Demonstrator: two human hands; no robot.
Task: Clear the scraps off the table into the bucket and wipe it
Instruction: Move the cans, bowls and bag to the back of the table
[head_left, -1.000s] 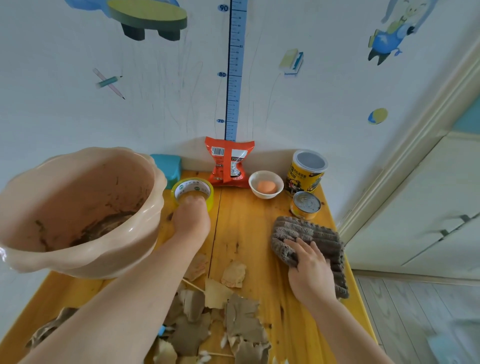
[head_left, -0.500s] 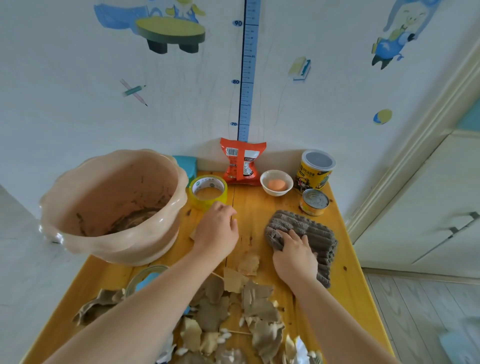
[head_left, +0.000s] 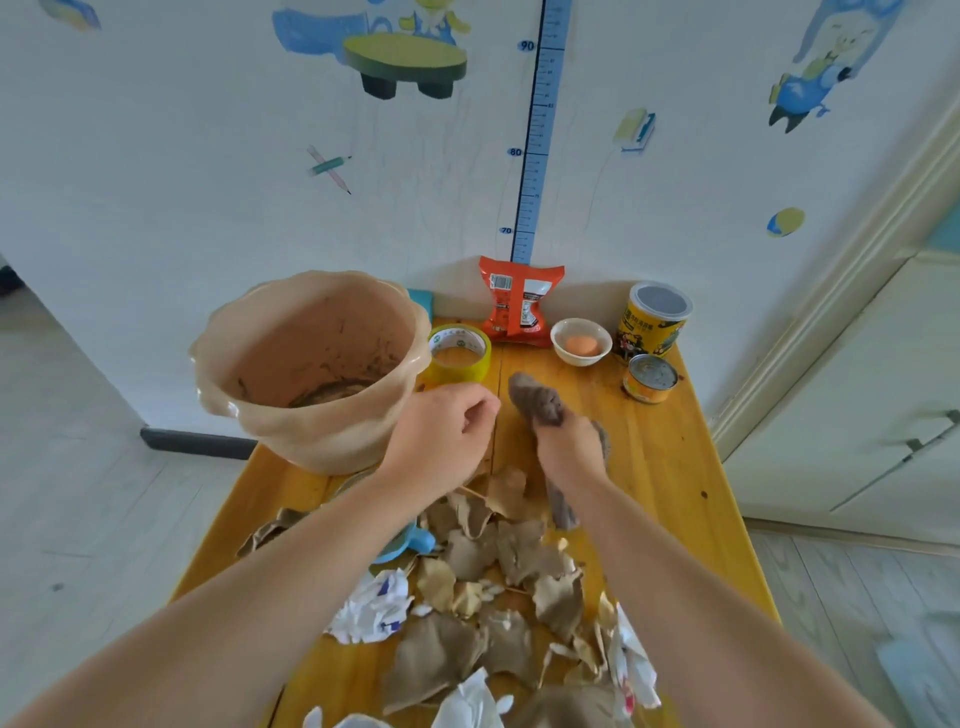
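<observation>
Scraps (head_left: 498, 561): torn brown paper with crumpled white paper (head_left: 371, 608), heaped on near half of surface (head_left: 675, 467), between the forearms. Bucket (head_left: 311, 364) upright at far left. Right hand (head_left: 569, 452) grips bunched grey cloth (head_left: 537, 400) just beyond the heap. Left hand (head_left: 441, 436) beside bucket, fingers curled in; whether it holds anything cannot be told. Behind, near the wall: tape roll (head_left: 460, 353), snack bag (head_left: 519, 301), bowl with egg (head_left: 581, 343), tall can (head_left: 654, 322), small tin (head_left: 649, 376).

Forearms (head_left: 270, 587) bare as far as visible
</observation>
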